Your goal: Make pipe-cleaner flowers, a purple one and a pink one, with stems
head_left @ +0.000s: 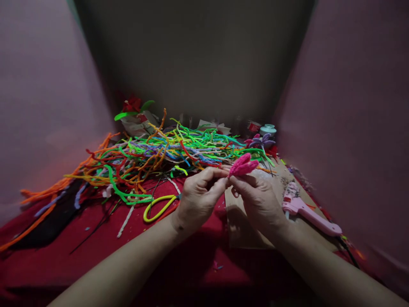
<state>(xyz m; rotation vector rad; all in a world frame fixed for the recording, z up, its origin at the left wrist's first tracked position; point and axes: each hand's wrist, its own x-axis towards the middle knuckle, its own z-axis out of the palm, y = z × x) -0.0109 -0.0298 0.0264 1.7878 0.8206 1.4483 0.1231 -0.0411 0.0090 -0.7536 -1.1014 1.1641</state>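
My left hand (198, 194) and my right hand (257, 198) meet above a red cloth (96, 260), fingers pinched together. Between them they hold a small pink pipe-cleaner flower (243, 165) by its base, its looped petals pointing up and to the right. Both hands are closed on its lower end, which the fingertips hide. A big heap of coloured pipe cleaners (159, 153) lies just behind the hands.
A pink glue gun (308, 213) lies at the right on a brown cardboard sheet (243, 230). Yellow-handled scissors (158, 207) rest left of my left hand. A purple pipe-cleaner flower (260, 140), a red one (132, 106) and small containers sit at the back. Walls close in on both sides.
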